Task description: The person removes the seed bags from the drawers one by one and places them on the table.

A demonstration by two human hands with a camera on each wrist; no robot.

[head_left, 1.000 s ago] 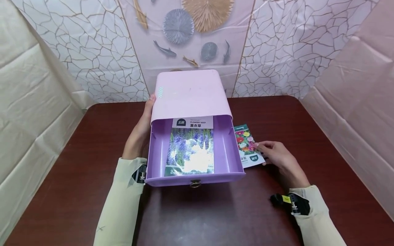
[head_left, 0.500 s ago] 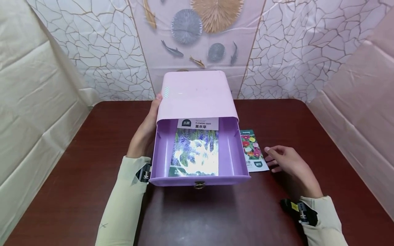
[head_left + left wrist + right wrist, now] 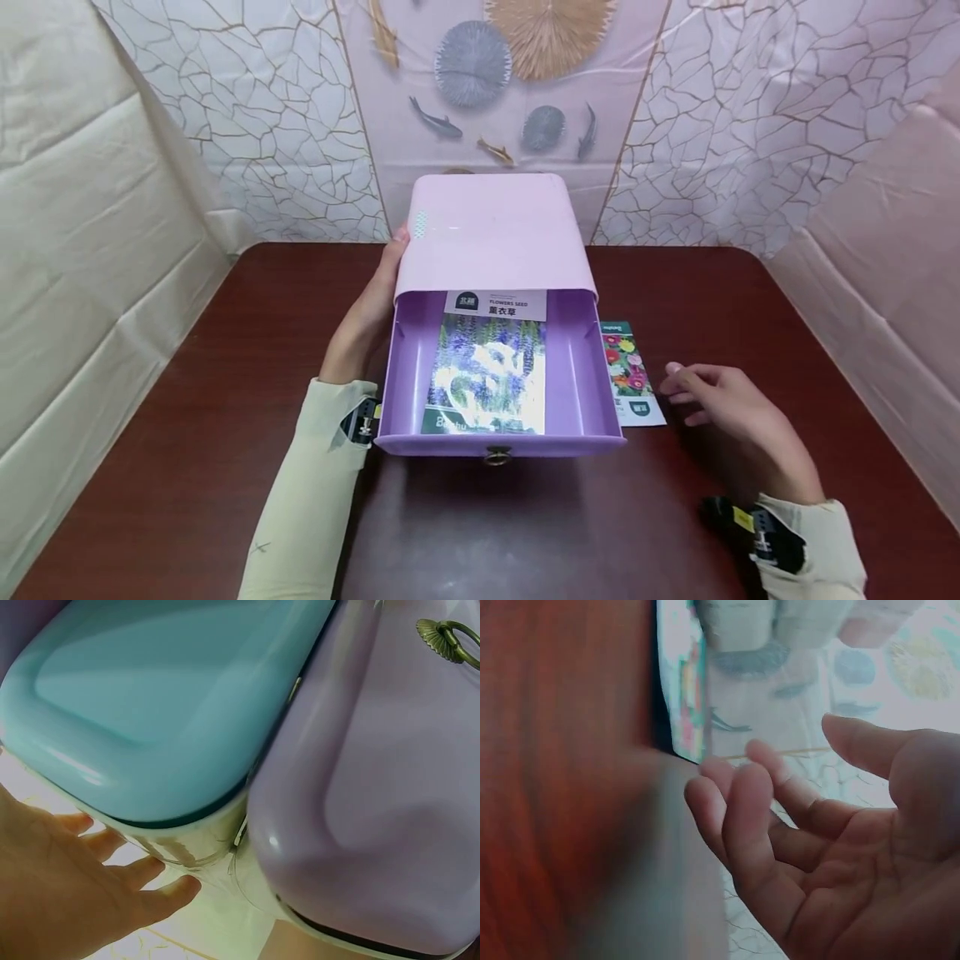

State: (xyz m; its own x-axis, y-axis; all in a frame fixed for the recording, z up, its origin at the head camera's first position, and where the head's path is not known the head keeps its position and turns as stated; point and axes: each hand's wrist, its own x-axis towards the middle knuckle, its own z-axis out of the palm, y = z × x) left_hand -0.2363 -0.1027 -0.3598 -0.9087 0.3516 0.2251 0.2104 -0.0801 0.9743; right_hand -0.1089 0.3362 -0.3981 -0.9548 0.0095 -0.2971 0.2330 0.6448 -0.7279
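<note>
Lavender packet [image 3: 480, 354] in the drawer [image 3: 568, 375], flower packet [image 3: 628, 375] on the table [image 3: 247, 400]

We see the pink box [image 3: 491, 233] standing on the table, its top drawer jutting out toward us. The lavender packet lies face up on the drawer's floor; glare whitens much of its picture, and its far end, printed "FLOWERS SEED", runs up to the edge of the box top. A ring [image 3: 497, 457] hangs from the middle of the drawer's front.

We find the flower packet on the table to the right of the box, its left part hidden by the drawer.

The left hand [image 3: 377, 307] rests along the box's left side, near the back. From the left wrist we see its fingers spread and fairly straight; they reach to the box's wall, beside a teal drawer [image 3: 165, 675].

The right hand [image 3: 735, 407] is just beside the flower packet's right edge, holding nothing. Its fingers bend loosely, and from the right wrist we see a wide gap between them and the thumb.

Both arms wear pale sleeves [image 3: 300, 492] with black straps at the wrists. Behind the table we see a patterned cloth [image 3: 292, 150].
</note>
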